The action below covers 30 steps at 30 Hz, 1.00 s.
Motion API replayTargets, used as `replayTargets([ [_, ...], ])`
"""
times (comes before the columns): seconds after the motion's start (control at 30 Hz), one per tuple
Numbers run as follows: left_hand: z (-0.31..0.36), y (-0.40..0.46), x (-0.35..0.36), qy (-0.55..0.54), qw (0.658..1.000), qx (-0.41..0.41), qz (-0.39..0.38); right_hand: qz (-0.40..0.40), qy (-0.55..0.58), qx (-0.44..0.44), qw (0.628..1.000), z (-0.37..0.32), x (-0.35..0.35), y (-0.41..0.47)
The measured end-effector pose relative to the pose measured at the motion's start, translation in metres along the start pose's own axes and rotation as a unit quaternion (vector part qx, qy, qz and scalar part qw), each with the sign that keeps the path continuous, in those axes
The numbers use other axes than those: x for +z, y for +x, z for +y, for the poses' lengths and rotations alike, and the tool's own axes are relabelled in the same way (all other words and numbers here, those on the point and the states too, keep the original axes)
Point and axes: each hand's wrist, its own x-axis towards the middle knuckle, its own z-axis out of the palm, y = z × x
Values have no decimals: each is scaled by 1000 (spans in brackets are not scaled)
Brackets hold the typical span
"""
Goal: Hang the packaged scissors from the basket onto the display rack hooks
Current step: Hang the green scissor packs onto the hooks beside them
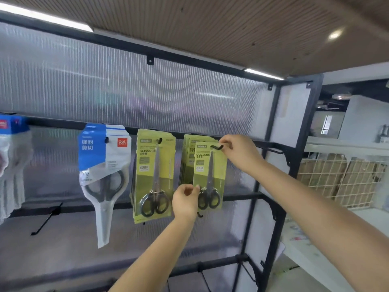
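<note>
A green-carded pack of black-handled scissors hangs at the front of the right hook, ahead of several like packs. My left hand pinches the pack's lower left edge. At the top right corner of the card, right by the hook's tip, my right hand pinches it. A second stack of green scissor packs hangs on the hook to the left. The basket is out of view.
A blue-and-white pouch of scissors hangs further left, and another pouch sits at the left edge. A bare hook juts out lower left. The rack's black frame post stands right, with a wire basket of boxes beyond.
</note>
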Motion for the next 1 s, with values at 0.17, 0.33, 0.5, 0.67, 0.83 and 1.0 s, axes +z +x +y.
replayTargets([
  [0.17,-6,11,14,-17,999,-1,47,16,-80,-73,994,8,9,7],
  [0.33,-10,31,18,-5,997,-21,67,0,-81,-78,994,16,25,15],
  [0.5,-10,41,19,55,994,-16,89,-34,-51,-33,998,18,39,23],
  [0.67,-10,46,21,93,990,-3,106,-64,-75,-31,995,15,42,24],
  [0.83,-10,42,25,139,982,33,123,-77,-162,-55,982,13,34,12],
  [1.0,-14,33,32,212,967,73,124,-65,-146,-33,987,21,27,-10],
])
